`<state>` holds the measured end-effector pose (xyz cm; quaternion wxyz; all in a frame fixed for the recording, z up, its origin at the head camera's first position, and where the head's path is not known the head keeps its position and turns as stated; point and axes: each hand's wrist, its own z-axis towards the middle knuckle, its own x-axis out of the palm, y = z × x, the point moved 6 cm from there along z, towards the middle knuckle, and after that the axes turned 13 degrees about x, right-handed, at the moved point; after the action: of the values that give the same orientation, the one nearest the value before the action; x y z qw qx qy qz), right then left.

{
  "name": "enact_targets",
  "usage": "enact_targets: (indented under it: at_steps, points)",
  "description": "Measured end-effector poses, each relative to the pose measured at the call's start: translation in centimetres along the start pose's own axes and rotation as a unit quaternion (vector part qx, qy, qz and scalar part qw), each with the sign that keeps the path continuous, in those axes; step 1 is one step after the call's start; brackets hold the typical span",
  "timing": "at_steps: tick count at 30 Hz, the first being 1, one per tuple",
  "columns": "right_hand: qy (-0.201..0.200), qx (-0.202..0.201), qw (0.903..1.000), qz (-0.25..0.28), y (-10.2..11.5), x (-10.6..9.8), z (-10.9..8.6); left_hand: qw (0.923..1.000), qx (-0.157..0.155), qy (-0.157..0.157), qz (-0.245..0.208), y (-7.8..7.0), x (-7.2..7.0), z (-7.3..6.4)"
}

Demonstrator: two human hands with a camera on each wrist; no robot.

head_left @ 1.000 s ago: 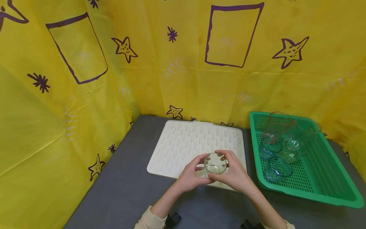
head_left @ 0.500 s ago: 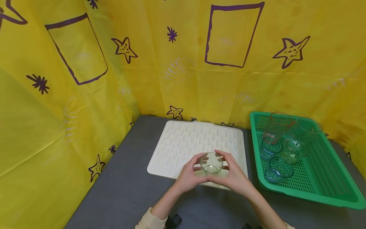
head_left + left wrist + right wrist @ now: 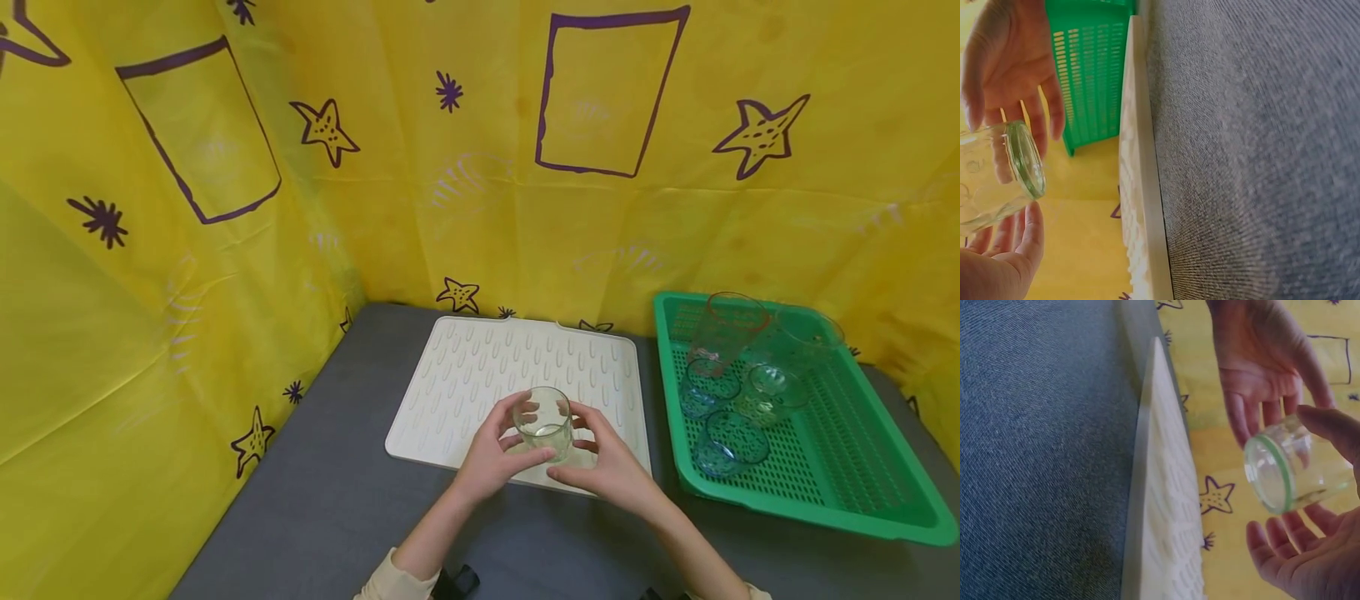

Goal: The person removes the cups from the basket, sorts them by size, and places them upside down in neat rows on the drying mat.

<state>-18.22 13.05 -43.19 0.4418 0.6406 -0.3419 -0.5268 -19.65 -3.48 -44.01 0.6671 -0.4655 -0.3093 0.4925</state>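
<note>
A clear, faintly green drinking glass (image 3: 543,421) is held upright above the near part of a white ridged drying mat (image 3: 487,367). My left hand (image 3: 487,454) grips it from the left, thumb across its front and fingers round the far side. On the right, my right hand (image 3: 611,467) is spread beside the glass; its fingertips are close to the wall, and its thumb stands apart below. The left wrist view shows the glass's thick base (image 3: 1025,159) between both hands. In the right wrist view the right fingers (image 3: 1272,544) are spread and off the glass.
Right of the mat stands a green perforated basket (image 3: 877,467). It holds several glasses, among them a red-rimmed tall glass (image 3: 723,333) and a blue glass (image 3: 731,446). A grey cloth-covered table (image 3: 337,500) lies underneath; a yellow patterned curtain (image 3: 420,225) hangs behind and at left.
The glass has moved slightly left between the hands. The left thumb has come across its front, while the right thumb has drawn away from it.
</note>
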Motion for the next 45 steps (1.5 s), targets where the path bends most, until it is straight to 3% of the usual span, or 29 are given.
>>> enact_targets:
  at_steps: [14, 21, 26, 30, 35, 40, 45]
  points:
    - [-0.03, 0.001, 0.9995, -0.009, 0.1, -0.1, 0.1, 0.9995, 0.0, 0.011, -0.031, -0.5, 0.5, -0.3]
    - [-0.039, -0.04, 0.9954, -0.078, 0.6, -0.5, -0.2, 0.9986, -0.002, 0.049, -0.018, -1.0, 0.1, -0.5]
    - [-0.04, -0.081, 0.9862, -0.138, 1.3, -0.8, -0.6, 0.9967, -0.004, 0.07, 0.039, -1.8, -0.6, -0.3]
    - [-0.039, -0.115, 0.9766, -0.177, 1.8, -0.7, -0.9, 0.9909, -0.009, 0.091, 0.099, -2.3, -0.8, -0.2]
    - [-0.043, -0.129, 0.9693, -0.205, 1.9, -0.5, -1.1, 0.9861, 0.002, 0.101, 0.132, -2.7, -0.8, -0.1]
    - [-0.026, -0.106, 0.9797, -0.168, 1.6, -0.6, -1.0, 0.989, 0.003, 0.089, 0.118, -2.3, -1.1, 0.0]
    - [0.015, -0.027, 0.9988, -0.039, 0.7, -0.9, -0.6, 0.997, -0.01, 0.064, 0.043, -1.7, -1.4, 0.0]
